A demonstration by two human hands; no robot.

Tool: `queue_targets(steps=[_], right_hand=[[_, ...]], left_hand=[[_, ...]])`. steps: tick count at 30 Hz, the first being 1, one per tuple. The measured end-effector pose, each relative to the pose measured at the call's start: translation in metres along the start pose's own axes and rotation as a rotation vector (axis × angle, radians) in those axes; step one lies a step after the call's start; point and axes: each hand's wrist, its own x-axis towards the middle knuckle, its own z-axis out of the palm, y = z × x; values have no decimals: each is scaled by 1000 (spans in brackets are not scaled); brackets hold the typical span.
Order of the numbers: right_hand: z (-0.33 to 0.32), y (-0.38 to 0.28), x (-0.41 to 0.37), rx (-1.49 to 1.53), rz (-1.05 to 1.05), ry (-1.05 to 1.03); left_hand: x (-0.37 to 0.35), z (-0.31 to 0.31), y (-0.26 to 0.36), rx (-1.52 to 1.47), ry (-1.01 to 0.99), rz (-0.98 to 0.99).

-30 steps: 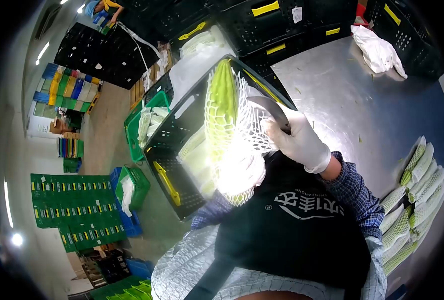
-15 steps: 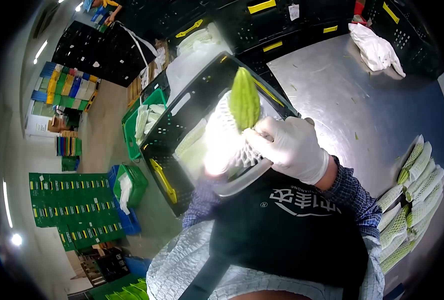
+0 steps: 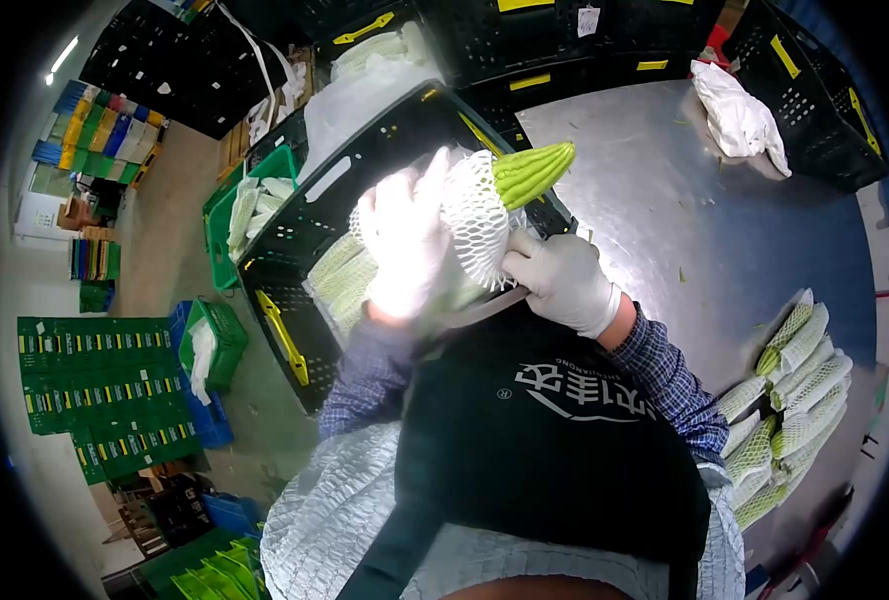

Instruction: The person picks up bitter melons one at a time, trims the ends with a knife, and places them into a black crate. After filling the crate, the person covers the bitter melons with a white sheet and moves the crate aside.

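Observation:
A green bitter melon [image 3: 534,175] sticks out of a white foam net [image 3: 476,215], its bare tip pointing up and right. My left hand [image 3: 407,235], in a white glove, is closed round the net's left side. My right hand [image 3: 562,280], also gloved, pinches the net's lower right edge. Both hands are above a black crate [image 3: 349,180]. Inside the crate, netted melons [image 3: 344,280] lie to the left of my left hand. More netted melons [image 3: 799,385] are piled on the metal table [image 3: 654,190] at the right.
A green basket [image 3: 226,225] with netted pieces stands left of the crate. Black crates with yellow handles line the back. A white bag [image 3: 734,115] lies on the table's far side, beside another black crate [image 3: 814,95]. Green crates [image 3: 114,385] are stacked at the left.
The melon has tipped from upright to pointing right, and the net now covers more of its lower part. My left hand has come up beside it. The whole view has shifted slightly.

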Motion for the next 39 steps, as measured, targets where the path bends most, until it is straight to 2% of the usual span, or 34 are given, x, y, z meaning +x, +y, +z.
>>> queue_targets(steps=[2, 8, 11, 12, 18, 21, 22, 23, 24, 25, 26, 27, 28, 29, 30, 31, 32, 33, 34, 36, 37, 38, 39], right_hand=[[-2, 4, -5, 44, 63, -61], [10, 6, -16, 245, 125, 163], [14, 13, -18, 230, 70, 284], [9, 14, -22, 210, 80, 211], [0, 5, -23, 117, 70, 252], [-4, 5, -24, 204, 37, 339], [-14, 1, -20, 225, 28, 399], [-26, 3, -19, 327, 42, 427], [-25, 11, -18, 238, 68, 610], [-25, 13, -18, 340, 229, 739], [-27, 13, -16, 461, 375, 882], [-36, 5, -11, 781, 657, 950], [-45, 7, -11, 802, 772, 923], [-40, 20, -20, 780, 794, 904], [-37, 19, -23, 721, 729, 783], [-33, 16, -26, 658, 672, 664], [-18, 13, -27, 286, 584, 556], [-21, -5, -23, 640, 734, 420], [-15, 0, -24, 529, 706, 237], [-16, 6, -33, 343, 623, 355], [-26, 10, -43, 194, 619, 357], [-31, 12, -55, 313, 747, 387], [-37, 14, -72, 441, 849, 427]], left_hand=[[0, 3, -2, 7, 10, 45], [7, 1, -1, -13, 39, 97], [5, 2, -4, -28, 61, 102], [5, 2, -3, -20, 67, 92], [2, 6, -14, -59, 208, 158], [2, 6, -16, -54, 190, 162], [1, 1, -16, -56, 86, 154], [3, -1, -15, -179, -8, 146], [5, -8, -9, -290, -229, -3], [7, -13, -1, -399, -448, -152], [3, -6, 0, -817, -468, -179], [5, -5, 3, -1235, -502, -225], [1, -12, 12, -1553, -555, -400], [5, -15, 22, -1699, -586, -497], [8, -17, 31, -1841, -608, -604], [8, -10, 36, -1817, -618, -626], [7, -1, 41, -1798, -643, -643], [2, 8, 45, -1964, -604, -716], [-8, 16, 45, -2137, -589, -790], [-14, 42, 49, -1669, -664, -479], [-8, 43, 67, -1702, -688, -430], [-4, 43, 86, -1736, -712, -382], [8, 25, 108, -2341, -836, -832]])
